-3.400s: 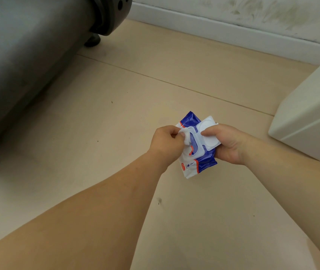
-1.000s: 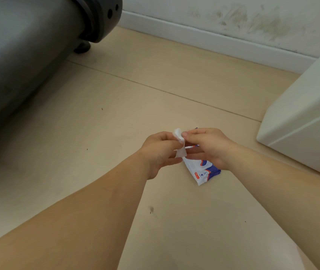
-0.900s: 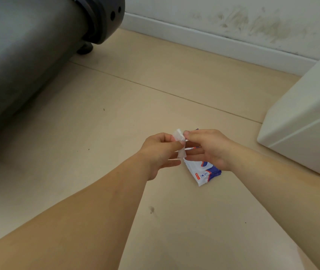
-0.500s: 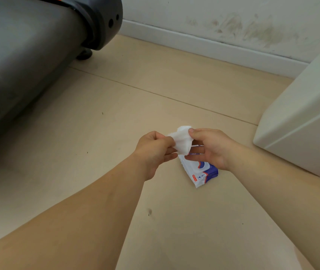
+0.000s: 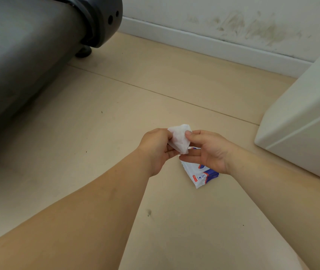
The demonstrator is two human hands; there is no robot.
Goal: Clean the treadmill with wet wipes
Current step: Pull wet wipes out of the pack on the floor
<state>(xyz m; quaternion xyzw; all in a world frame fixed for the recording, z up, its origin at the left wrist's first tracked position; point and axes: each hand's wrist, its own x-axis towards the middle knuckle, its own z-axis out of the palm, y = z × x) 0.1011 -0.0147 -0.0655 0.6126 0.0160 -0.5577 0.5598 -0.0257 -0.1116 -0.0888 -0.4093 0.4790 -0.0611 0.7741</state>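
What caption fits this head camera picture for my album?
Left hand and right hand hold a white wipe over the pack on the floor, treadmill nearby.

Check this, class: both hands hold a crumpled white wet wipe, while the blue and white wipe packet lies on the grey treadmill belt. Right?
Not quite. The head view shows the blue and white wipe packet lying on the beige floor, not the grey treadmill belt. The left hand and right hand do hold the crumpled white wet wipe.
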